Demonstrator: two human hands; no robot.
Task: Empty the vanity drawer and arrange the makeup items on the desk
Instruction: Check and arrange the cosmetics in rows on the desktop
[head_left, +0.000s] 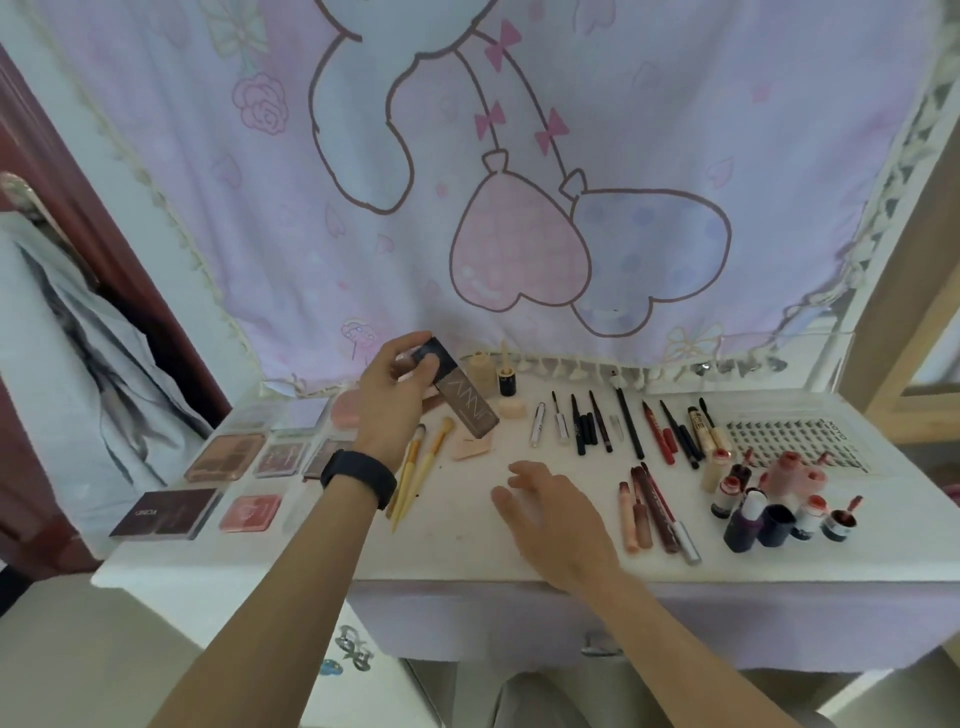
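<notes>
My left hand (389, 400) grips the black cap of a brown foundation bottle (465, 410), holding it tilted just above the white desk (467, 545) near the back. My right hand (556, 514) hovers flat over the desk's middle, fingers spread, holding nothing. Makeup lies in groups on the desk: eyeshadow palettes (223, 457) at the left, yellow-handled brushes (415, 467) under my left wrist, pencils and mascaras (623, 426) right of centre. Lip glosses (654, 509) and small jars (769, 509) sit at the right. The drawer front (597, 623) below the desk edge looks closed.
A pale bottle and a dropper (493, 371) stand at the back beside the foundation. A lash tray (795, 441) lies at the far right. A pink cartoon cloth (467, 182) hangs behind the desk. Grey clothing (78, 389) hangs at the left by a dark door.
</notes>
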